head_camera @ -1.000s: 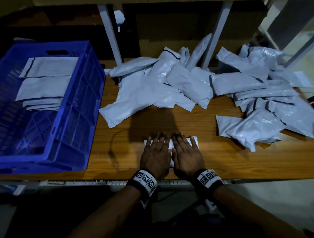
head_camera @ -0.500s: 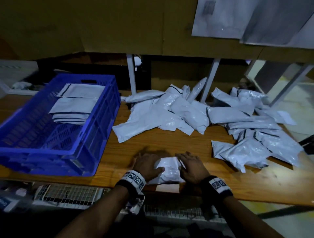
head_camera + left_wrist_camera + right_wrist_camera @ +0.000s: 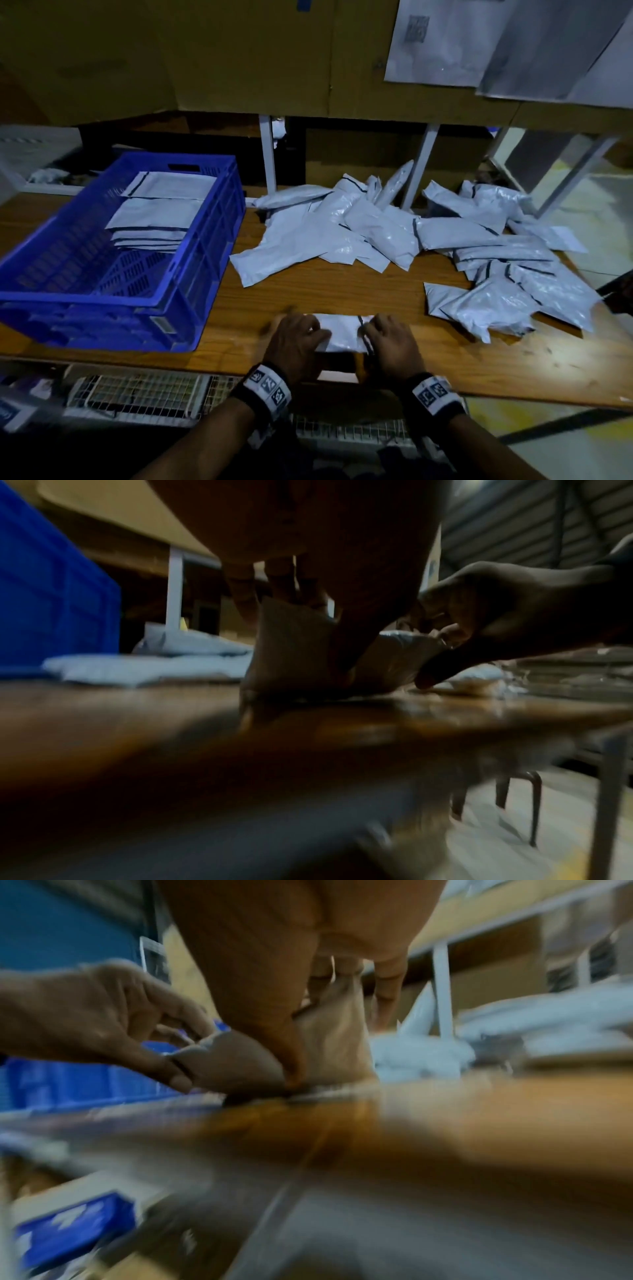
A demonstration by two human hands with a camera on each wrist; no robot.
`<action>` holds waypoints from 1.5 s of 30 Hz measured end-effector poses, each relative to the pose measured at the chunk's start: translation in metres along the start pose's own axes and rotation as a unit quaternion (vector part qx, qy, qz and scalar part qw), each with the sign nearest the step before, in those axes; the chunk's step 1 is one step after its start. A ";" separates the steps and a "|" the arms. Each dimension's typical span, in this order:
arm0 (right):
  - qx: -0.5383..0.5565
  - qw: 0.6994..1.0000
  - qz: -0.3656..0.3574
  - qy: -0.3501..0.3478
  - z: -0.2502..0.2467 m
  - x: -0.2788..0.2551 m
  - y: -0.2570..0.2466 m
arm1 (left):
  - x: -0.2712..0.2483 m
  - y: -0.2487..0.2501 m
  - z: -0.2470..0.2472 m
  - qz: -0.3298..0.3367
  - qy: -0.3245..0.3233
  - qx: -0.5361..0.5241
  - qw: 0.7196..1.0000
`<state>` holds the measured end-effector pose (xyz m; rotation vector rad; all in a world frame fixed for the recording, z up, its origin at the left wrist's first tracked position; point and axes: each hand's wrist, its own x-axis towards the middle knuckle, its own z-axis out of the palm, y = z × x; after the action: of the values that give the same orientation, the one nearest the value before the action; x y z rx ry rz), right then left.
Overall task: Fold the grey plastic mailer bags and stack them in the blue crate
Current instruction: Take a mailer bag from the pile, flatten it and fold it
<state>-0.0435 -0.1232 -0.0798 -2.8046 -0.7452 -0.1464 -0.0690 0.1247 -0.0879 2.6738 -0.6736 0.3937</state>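
Note:
A folded grey mailer bag (image 3: pixel 342 334) lies near the front edge of the wooden table (image 3: pixel 359 291). My left hand (image 3: pixel 297 339) grips its left end and my right hand (image 3: pixel 388 337) grips its right end, thumbs under and fingers over. In the left wrist view the bag (image 3: pixel 294 647) rises off the table between my fingers, and in the right wrist view the bag (image 3: pixel 240 1064) is pinched at both ends. The blue crate (image 3: pixel 191 274) sits at the left with a stack of folded bags (image 3: pixel 161 212) inside.
A loose heap of unfolded grey mailer bags (image 3: pixel 376 226) covers the back and right of the table. White shelf posts (image 3: pixel 267 154) stand behind it, under cardboard boxes (image 3: pixel 239 58). A wire rack (image 3: pixel 144 394) runs below the table's front edge.
Both hands went from pressing flat on the folded bag to gripping its ends and raising it off the table. The head view has tilted upward.

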 end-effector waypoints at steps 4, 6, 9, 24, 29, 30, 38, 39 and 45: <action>0.030 0.999 -0.021 0.001 0.008 -0.031 0.001 | -0.031 0.006 0.006 -0.007 -0.019 -0.025 0.999; 0.061 0.995 -0.055 0.050 0.002 -0.031 0.000 | -0.033 0.006 0.008 0.002 0.004 -0.011 1.000; 0.078 0.989 -0.046 0.113 0.003 -0.016 -0.008 | -0.016 0.006 0.011 0.002 0.049 0.005 0.999; -0.012 0.999 0.038 -0.032 0.053 0.011 -0.023 | 0.020 0.009 0.042 -0.086 -0.209 0.124 0.966; -0.021 0.997 0.045 -0.051 0.053 0.014 -0.023 | 0.024 0.012 0.040 -0.088 -0.235 0.126 0.960; -0.019 0.997 0.047 -0.057 0.053 0.015 -0.022 | 0.025 0.011 0.040 -0.085 -0.236 0.127 0.960; -0.010 0.998 0.046 -0.044 0.057 0.016 -0.019 | 0.022 0.007 0.046 -0.075 -0.202 0.117 0.969; -0.015 0.998 0.045 -0.043 0.058 0.016 -0.020 | 0.022 0.007 0.047 -0.074 -0.196 0.116 0.971; -0.035 0.999 0.022 -0.014 0.065 0.013 -0.020 | 0.020 0.008 0.051 -0.074 -0.177 0.123 0.974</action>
<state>-0.0400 -0.0837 -0.1363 -2.8917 -0.6964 -0.1288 -0.0464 0.0899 -0.1249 3.0445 -0.5446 -0.0484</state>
